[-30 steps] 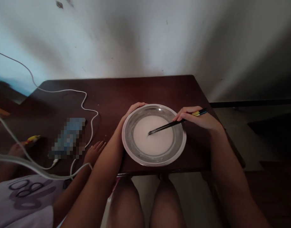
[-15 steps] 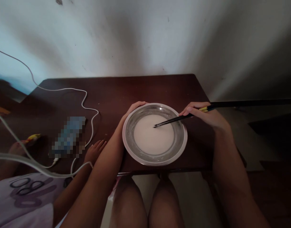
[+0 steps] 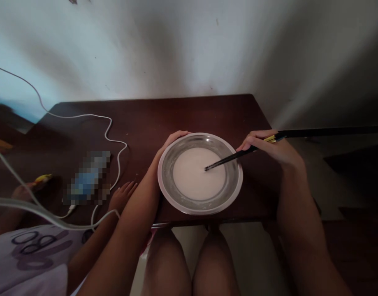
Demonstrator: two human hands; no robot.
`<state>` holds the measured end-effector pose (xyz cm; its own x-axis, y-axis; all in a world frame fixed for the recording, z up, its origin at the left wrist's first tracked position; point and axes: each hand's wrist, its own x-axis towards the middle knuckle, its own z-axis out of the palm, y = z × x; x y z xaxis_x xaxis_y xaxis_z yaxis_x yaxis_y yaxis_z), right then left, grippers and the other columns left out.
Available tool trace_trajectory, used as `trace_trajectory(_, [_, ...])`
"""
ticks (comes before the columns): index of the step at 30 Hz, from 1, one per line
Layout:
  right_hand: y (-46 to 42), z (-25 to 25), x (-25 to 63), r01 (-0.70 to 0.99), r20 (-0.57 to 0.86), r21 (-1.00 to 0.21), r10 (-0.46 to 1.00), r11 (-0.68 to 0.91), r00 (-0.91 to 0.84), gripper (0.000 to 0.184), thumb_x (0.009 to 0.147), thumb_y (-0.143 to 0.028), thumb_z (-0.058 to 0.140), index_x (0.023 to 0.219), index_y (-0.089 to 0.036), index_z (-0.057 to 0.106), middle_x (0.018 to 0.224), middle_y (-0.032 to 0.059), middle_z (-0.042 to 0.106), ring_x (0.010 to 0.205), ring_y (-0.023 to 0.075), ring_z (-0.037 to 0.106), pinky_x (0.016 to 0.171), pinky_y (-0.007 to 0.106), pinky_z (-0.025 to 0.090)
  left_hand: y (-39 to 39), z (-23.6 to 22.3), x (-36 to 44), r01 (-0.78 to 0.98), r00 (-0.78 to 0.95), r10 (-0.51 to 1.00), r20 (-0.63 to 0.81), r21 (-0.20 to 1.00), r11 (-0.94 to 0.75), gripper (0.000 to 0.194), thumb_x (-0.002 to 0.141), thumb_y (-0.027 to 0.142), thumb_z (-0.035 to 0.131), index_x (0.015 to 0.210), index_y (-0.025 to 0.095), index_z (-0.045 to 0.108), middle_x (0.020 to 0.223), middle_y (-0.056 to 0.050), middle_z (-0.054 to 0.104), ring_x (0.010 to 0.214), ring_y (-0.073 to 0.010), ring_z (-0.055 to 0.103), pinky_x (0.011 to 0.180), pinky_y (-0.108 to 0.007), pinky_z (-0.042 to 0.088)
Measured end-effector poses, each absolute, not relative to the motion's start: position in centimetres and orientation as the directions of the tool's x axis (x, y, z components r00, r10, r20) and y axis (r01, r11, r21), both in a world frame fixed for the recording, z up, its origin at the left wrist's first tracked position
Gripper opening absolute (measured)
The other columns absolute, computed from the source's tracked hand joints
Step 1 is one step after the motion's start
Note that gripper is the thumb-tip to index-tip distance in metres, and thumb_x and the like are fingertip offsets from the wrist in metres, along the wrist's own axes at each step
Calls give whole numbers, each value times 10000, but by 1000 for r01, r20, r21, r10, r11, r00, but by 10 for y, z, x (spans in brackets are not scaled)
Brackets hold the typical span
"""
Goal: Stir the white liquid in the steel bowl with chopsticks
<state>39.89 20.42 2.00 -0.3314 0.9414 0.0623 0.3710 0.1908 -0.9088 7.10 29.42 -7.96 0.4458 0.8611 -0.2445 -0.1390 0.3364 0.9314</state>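
Note:
A metal bowl (image 3: 233,185) of white liquid stands near the front edge of a dark wooden table (image 3: 176,117). My left hand (image 3: 169,144) is curled round the bowl's far left rim and holds it. My right hand (image 3: 270,147) is closed on a pair of dark chopsticks (image 3: 235,156) with yellow bands. Their tips dip into the liquid right of the bowl's centre.
Another person sits at my left in a pale shirt, one hand (image 3: 122,196) resting on the table edge, the other (image 3: 20,191) near a small yellow thing (image 3: 43,179). A blurred device (image 3: 88,179) and white cables (image 3: 111,137) lie on the left. A wall rises behind.
The chopstick tips have moved from left of the bowl's centre to right of it. My right hand has shifted a little to the right. My left hand stays on the rim.

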Motion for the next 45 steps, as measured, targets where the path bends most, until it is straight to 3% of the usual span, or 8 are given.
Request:
trace_trajectory(5, [204, 17, 390, 305, 48, -926, 872, 222, -487, 272, 904, -479, 732, 733, -281, 808, 904, 22, 847, 903, 224, 774, 795, 353, 576, 291, -77, 73, -140, 417, 868, -271, 924, 356, 265, 815, 475, 695, 903, 249, 803, 805, -78, 783, 948, -373, 753, 939, -483, 585])
trace_trajectory(10, [206, 18, 397, 361, 101, -907, 943, 218, -316, 285, 931, -474, 714, 746, -278, 805, 893, 29, 841, 848, 213, 741, 682, 327, 520, 292, -79, 73, -152, 422, 869, -257, 925, 348, 305, 809, 479, 676, 955, 254, 822, 811, -71, 799, 900, -351, 755, 906, -468, 599])
trace_trajectory(16, [204, 20, 390, 322, 11, -928, 878, 187, -478, 298, 902, -485, 740, 717, -262, 809, 874, 46, 838, 877, 231, 753, 766, 349, 548, 293, -78, 71, -136, 433, 860, -269, 924, 357, 284, 824, 440, 684, 957, 240, 834, 802, -79, 797, 894, -347, 762, 902, -452, 600])
trace_trajectory(20, [205, 15, 389, 323, 61, -925, 919, 198, -389, 310, 936, -481, 724, 796, -220, 818, 970, 80, 848, 921, 220, 729, 767, 330, 526, 294, -80, 71, -141, 417, 875, -248, 933, 331, 259, 810, 442, 696, 945, 260, 821, 776, -55, 792, 852, -337, 760, 875, -452, 605])
trace_trajectory(28, [203, 18, 390, 337, 17, -927, 917, 163, -399, 277, 908, -467, 727, 745, -262, 817, 872, 39, 836, 844, 210, 742, 715, 325, 541, 292, -77, 73, -130, 420, 874, -246, 936, 326, 321, 811, 472, 696, 977, 227, 822, 959, -98, 832, 1105, -393, 745, 1039, -487, 566])
trace_trajectory(34, [206, 15, 391, 393, 123, -887, 943, 244, -309, 229, 934, -443, 714, 780, -306, 812, 940, 15, 842, 911, 223, 744, 747, 349, 557, 291, -79, 77, -329, 389, 906, -168, 893, 307, 400, 823, 428, 698, 1148, 210, 781, 1216, -120, 806, 1252, -372, 698, 1116, -514, 509])
trace_trajectory(40, [202, 17, 391, 386, 60, -898, 930, 209, -363, 260, 917, -483, 721, 762, -298, 819, 914, 24, 845, 875, 230, 755, 675, 343, 565, 297, -84, 83, -539, 100, 994, -49, 837, 95, 335, 870, 438, 624, 1105, 229, 740, 1298, -89, 768, 1379, -353, 626, 1148, -491, 485])
trace_trajectory(45, [203, 16, 391, 379, 93, -898, 936, 226, -339, 259, 921, -486, 724, 767, -299, 816, 926, 17, 847, 901, 229, 758, 719, 348, 570, 284, -71, 87, -456, 235, 968, -89, 869, 191, 345, 845, 463, 678, 1046, 212, 803, 1153, -104, 825, 1357, -359, 645, 1154, -488, 501])
